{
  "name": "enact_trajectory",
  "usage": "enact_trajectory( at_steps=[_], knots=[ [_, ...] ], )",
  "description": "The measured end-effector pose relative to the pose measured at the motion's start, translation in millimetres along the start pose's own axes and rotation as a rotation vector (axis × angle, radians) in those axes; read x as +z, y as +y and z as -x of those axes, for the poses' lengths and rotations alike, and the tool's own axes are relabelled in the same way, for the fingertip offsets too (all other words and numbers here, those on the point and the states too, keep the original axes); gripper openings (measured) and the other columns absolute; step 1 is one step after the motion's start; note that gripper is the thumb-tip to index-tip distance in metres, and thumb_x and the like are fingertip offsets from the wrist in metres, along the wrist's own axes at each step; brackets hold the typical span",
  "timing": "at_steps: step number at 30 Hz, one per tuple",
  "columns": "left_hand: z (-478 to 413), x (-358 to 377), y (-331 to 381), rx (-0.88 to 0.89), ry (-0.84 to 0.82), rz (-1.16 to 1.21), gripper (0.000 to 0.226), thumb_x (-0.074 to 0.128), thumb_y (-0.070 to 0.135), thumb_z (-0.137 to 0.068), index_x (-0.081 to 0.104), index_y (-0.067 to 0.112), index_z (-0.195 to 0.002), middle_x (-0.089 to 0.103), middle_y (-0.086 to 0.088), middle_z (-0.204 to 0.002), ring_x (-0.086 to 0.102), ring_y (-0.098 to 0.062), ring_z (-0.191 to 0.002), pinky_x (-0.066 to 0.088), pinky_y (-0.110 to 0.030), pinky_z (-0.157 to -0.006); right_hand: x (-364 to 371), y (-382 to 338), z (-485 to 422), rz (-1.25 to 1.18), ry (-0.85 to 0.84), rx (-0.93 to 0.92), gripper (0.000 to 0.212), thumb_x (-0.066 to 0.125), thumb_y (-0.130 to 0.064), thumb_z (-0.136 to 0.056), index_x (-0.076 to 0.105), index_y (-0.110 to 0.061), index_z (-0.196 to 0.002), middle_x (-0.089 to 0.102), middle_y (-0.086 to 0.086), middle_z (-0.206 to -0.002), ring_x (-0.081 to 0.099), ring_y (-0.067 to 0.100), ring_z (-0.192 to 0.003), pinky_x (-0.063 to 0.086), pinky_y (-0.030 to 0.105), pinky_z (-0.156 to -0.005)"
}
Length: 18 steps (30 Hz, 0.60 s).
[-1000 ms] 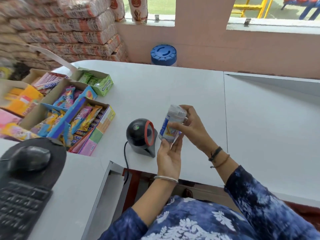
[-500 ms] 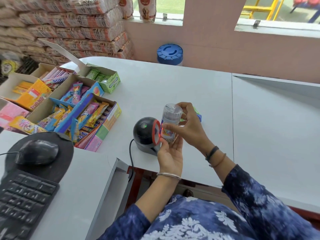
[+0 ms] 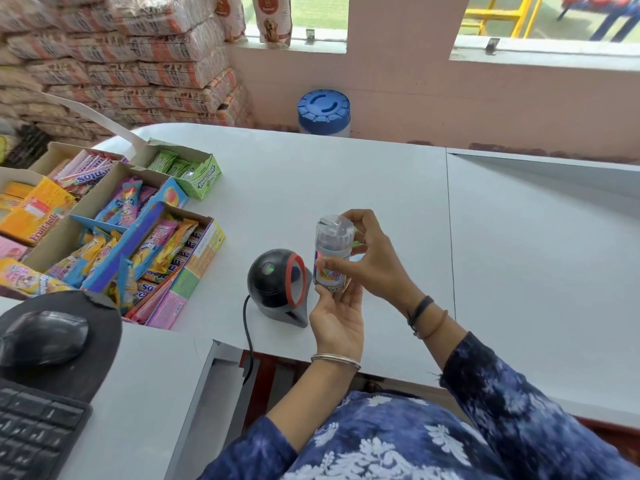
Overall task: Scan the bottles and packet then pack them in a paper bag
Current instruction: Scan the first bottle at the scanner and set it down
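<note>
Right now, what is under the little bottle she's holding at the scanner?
Beneath the bottle is the left hand, palm up, fingers at its base, with white counter below. The right hand grips its side. The bottle's underside is hidden.

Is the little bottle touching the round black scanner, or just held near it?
Apart. In the head view, white counter shows between the scanner and the bottle, which both hands, left and right, hold beside its red ring.

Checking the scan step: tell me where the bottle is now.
In the head view, the bottle is upright just right of the scanner, held between the left hand and right hand.
</note>
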<state>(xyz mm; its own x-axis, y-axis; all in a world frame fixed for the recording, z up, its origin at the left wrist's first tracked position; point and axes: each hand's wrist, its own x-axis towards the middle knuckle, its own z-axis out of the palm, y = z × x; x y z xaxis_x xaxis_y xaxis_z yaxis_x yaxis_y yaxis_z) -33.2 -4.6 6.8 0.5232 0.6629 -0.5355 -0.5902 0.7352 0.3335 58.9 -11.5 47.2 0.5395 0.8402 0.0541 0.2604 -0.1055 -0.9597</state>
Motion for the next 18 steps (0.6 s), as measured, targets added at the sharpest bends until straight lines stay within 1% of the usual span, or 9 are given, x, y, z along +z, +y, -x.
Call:
enact_trajectory(
  at_steps=[2,3,5,7,8,10,12,14,18],
  knots=[
    [-2,3,-2,-0.013,0.012,-0.138,0.035,0.030,0.029,-0.099,0.055,0.008,-0.112,0.068,-0.010,-0.099,0.064,-0.020,-0.096,0.053,-0.030,-0.084,-11,5,-2,-0.011,0.067,0.001,0.063,0.084,-0.021,-0.065,0.042,-0.016,-0.112,0.058,-0.002,-0.112,0.061,0.011,-0.095,0.050,0.012,-0.072],
    [-5,5,-3,0.005,0.030,-0.295,0.030,0.034,0.026,-0.098,0.053,0.007,-0.113,0.064,-0.010,-0.102,0.062,-0.020,-0.096,0.051,-0.028,-0.083,-19,9,-4,-0.006,0.135,-0.001,0.062,0.084,-0.020,-0.065,0.043,-0.016,-0.112,0.057,-0.006,-0.109,0.060,0.009,-0.093,0.050,0.012,-0.072],
    [-17,5,-5,0.148,0.071,-0.817,0.018,0.048,0.019,-0.093,0.048,0.010,-0.109,0.054,-0.007,-0.108,0.055,-0.020,-0.099,0.046,-0.023,-0.080,-40,23,-9,0.034,0.311,-0.001,0.064,0.084,-0.017,-0.065,0.043,-0.013,-0.114,0.055,-0.006,-0.107,0.058,0.010,-0.092,0.050,0.012,-0.071],
    [-30,2,-7,0.412,-0.001,-1.371,0.032,0.060,0.016,-0.085,0.044,0.010,-0.113,0.042,-0.002,-0.113,0.045,-0.018,-0.105,0.040,-0.023,-0.087,-65,38,-15,0.086,0.478,0.025,0.065,0.083,-0.014,-0.066,0.042,-0.009,-0.116,0.053,-0.001,-0.110,0.056,0.013,-0.090,0.050,0.013,-0.071],
    [-37,0,-8,0.518,-0.073,-1.551,0.042,0.063,0.017,-0.082,0.042,0.007,-0.117,0.037,-0.001,-0.115,0.040,-0.017,-0.106,0.036,-0.024,-0.091,-76,45,-19,0.114,0.536,0.053,0.065,0.081,-0.014,-0.067,0.041,-0.008,-0.117,0.052,0.000,-0.112,0.055,0.016,-0.091,0.051,0.018,-0.073],
    [-49,0,-11,0.602,-0.157,-1.787,0.051,0.065,0.015,-0.077,0.039,0.003,-0.120,0.036,-0.007,-0.119,0.036,-0.023,-0.107,0.034,-0.029,-0.094,-92,60,-29,0.170,0.585,0.128,0.064,0.079,-0.013,-0.069,0.038,-0.007,-0.119,0.051,0.002,-0.113,0.053,0.020,-0.093,0.052,0.033,-0.079],
    [-58,1,-15,0.574,-0.161,-1.952,0.048,0.061,0.008,-0.076,0.041,0.002,-0.118,0.040,-0.016,-0.121,0.040,-0.030,-0.107,0.043,-0.037,-0.091,-102,76,-40,0.212,0.582,0.181,0.064,0.078,-0.012,-0.069,0.037,-0.005,-0.118,0.051,0.004,-0.110,0.055,0.026,-0.095,0.051,0.041,-0.082],
    [-65,0,-18,0.551,-0.157,-1.999,0.041,0.057,0.001,-0.077,0.045,0.001,-0.116,0.044,-0.018,-0.118,0.045,-0.032,-0.105,0.048,-0.040,-0.084,-108,88,-50,0.233,0.558,0.208,0.063,0.079,-0.012,-0.069,0.038,-0.005,-0.116,0.050,0.003,-0.108,0.056,0.028,-0.097,0.052,0.043,-0.083],
    [-69,-4,-19,0.510,-0.117,-1.836,0.033,0.061,0.002,-0.075,0.053,0.002,-0.107,0.049,-0.012,-0.105,0.051,-0.026,-0.094,0.045,-0.029,-0.074,-108,97,-57,0.265,0.547,0.227,0.067,0.079,-0.020,-0.071,0.037,-0.004,-0.120,0.048,0.015,-0.121,0.050,0.029,-0.109,0.044,0.047,-0.097]
  ],
)
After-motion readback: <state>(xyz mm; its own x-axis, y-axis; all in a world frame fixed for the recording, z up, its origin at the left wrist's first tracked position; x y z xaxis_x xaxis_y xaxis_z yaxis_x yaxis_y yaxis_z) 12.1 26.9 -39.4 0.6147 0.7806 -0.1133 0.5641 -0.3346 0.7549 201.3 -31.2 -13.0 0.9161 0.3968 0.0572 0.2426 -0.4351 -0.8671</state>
